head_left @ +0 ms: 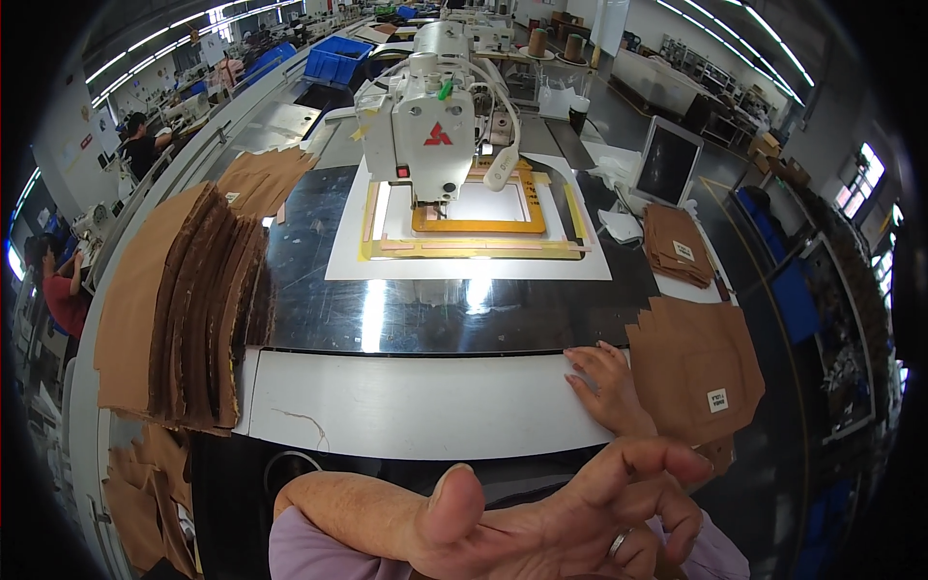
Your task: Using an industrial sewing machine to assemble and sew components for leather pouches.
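My left hand (570,517) reaches across the bottom of the view, close to the camera, with a ring on one finger. Its fingers are bent but apart, and nothing is in them. Farther off, my right hand (611,387) rests on the right end of the white table strip (416,401), fingers spread and holding nothing. Just right of it lies a stack of brown fabric pieces (691,348) with a small white label. Ahead stands a white sewing machine (425,126), its head over a yellow-edged frame (474,249) on a white sheet (348,256).
Thick piles of brown pieces (145,319) stand at the left, with more brown pieces (150,493) below. A dark screen (665,164) and a smaller labelled brown stack (674,242) are at the right. A blue crate (335,60) sits behind. Two people work far left.
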